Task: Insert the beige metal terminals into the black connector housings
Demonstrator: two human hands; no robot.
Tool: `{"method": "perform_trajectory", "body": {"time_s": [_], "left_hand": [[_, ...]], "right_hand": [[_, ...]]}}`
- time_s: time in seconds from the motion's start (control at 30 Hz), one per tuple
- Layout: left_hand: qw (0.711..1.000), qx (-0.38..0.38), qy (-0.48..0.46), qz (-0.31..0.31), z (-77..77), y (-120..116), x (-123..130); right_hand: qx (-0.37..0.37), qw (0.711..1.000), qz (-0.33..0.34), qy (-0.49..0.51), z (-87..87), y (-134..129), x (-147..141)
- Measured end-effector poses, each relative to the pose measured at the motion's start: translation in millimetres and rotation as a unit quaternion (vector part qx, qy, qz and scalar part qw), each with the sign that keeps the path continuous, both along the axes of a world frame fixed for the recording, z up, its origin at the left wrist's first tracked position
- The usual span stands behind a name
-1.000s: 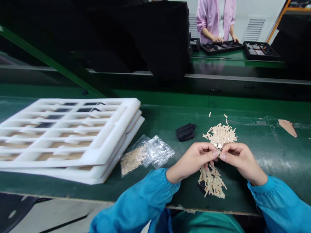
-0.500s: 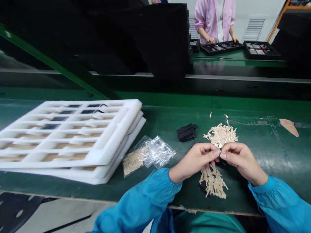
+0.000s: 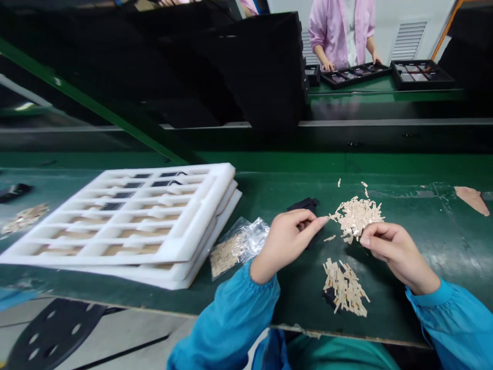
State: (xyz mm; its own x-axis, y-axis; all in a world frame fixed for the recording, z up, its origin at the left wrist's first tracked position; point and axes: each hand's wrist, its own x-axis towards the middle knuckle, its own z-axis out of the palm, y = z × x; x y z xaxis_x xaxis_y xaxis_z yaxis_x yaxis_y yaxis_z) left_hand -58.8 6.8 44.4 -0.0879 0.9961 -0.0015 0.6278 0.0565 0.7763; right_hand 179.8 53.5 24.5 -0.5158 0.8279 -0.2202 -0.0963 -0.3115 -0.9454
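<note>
My left hand [image 3: 292, 239] is over the near side of a stack of thin black strips [image 3: 304, 203], partly covering it. Its thumb and forefinger point right and look pressed together, the tips close to a loose pale piece; anything between them is too small to make out. My right hand [image 3: 400, 253] pinches at the near right edge of a heap of small beige tab pieces [image 3: 358, 213]; what sits in the pinch is hidden. Closer to me lies a second pile of pale strips [image 3: 346, 289], with some dark bits among them.
Stacked white foam trays [image 3: 192, 246] with slots, some holding black parts, stand at left. Clear bags [image 3: 227, 253] of beige pieces lie beside them. More beige pieces [image 3: 25, 218] lie far left. Across the bench, a person in a pink shirt [image 3: 327, 31] handles a black tray [image 3: 356, 75].
My hands were together above the beige heap and have moved apart. The left went left to the black strips; the right shifted slightly right. The view has turned a little left.
</note>
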Motion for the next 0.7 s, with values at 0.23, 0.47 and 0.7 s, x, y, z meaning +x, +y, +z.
{"method": "perform_trajectory", "body": {"time_s": [0.23,0.47,0.7], "left_hand": [[0.951,-0.128,0.272,-0.074,-4.9,1.8,-14.1],[0.967,-0.074,0.244,-0.014,-6.4,-0.6,-7.2],[0.981,-0.042,-0.178,-0.059,-11.8,-12.9,26.6]], "right_hand": [[0.009,1.0,-0.01,-0.004,-0.8,2.2,1.9],[0.015,1.0,-0.019,-0.016,-2.6,2.1,0.2],[0.054,0.995,-0.062,-0.053,-3.9,-0.7,-4.3]]}}
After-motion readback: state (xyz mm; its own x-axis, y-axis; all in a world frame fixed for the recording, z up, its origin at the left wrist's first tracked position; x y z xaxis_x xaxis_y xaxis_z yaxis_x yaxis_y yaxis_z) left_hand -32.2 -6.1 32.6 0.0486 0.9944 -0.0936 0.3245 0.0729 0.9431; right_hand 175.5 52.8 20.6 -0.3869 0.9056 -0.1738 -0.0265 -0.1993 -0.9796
